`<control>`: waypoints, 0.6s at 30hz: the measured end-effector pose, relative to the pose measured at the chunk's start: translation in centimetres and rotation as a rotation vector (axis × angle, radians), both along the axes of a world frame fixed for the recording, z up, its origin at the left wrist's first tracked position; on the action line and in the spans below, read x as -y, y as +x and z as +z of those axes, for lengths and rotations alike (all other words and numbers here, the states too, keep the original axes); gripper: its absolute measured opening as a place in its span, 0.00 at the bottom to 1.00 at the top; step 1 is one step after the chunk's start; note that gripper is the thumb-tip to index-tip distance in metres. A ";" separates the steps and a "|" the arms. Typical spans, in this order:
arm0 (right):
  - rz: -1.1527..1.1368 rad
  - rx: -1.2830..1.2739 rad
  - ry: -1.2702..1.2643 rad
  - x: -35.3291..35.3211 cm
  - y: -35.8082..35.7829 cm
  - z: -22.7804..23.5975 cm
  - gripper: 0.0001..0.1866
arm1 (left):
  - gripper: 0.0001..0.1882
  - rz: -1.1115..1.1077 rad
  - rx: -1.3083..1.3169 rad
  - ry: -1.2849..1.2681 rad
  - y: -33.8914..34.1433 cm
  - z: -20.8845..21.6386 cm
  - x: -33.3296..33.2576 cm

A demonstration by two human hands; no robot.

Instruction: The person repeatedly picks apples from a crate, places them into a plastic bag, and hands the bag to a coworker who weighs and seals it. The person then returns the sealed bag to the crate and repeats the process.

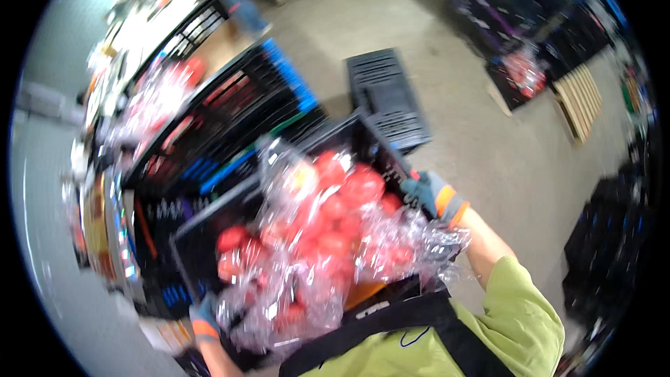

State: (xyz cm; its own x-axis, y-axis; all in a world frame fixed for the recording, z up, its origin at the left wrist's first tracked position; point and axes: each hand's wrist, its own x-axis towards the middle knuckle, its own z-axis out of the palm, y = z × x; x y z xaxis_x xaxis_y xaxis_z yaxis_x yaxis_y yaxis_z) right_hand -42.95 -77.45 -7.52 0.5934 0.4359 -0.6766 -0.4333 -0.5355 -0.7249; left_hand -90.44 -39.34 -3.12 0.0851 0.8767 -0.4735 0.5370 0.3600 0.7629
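A black plastic crate [209, 227] is held tilted against my front, one hand on each side. Clear plastic bags [286, 300] of round red fruit [335, 202] fill it, and loose film hangs over the near rim. The image is blurred, and I cannot tell whether the fruit are apples or tomatoes. On the right, my gloved right hand [433, 195] is closed on the crate's side. My left hand [204, 315], also gloved, grips the near left corner, its fingers mostly hidden by the crate and film.
Stacked black crates [237, 98] with bagged red fruit stand at the left. An upturned dark crate [387, 94] lies on the concrete floor [481, 161] ahead. Farther right are a wooden pallet [579, 101], a bag of red fruit [525, 73] and dark stacked goods [607, 251].
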 end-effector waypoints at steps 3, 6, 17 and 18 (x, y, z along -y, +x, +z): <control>-0.073 0.141 0.032 7.4 -1.9 0.9 0.18 | 0.12 -0.457 -0.257 0.408 3.1 4.8 6.6; -0.111 0.136 -0.046 14.2 -1.6 2.3 0.22 | 0.14 -0.532 -0.382 0.459 3.3 6.4 12.2; -0.734 0.379 -0.023 47.3 -0.9 4.1 0.22 | 0.19 -0.757 0.156 0.372 33.1 3.5 27.1; -0.801 0.401 0.020 49.7 -1.2 3.0 0.21 | 0.18 -0.779 0.222 0.371 36.4 1.8 25.9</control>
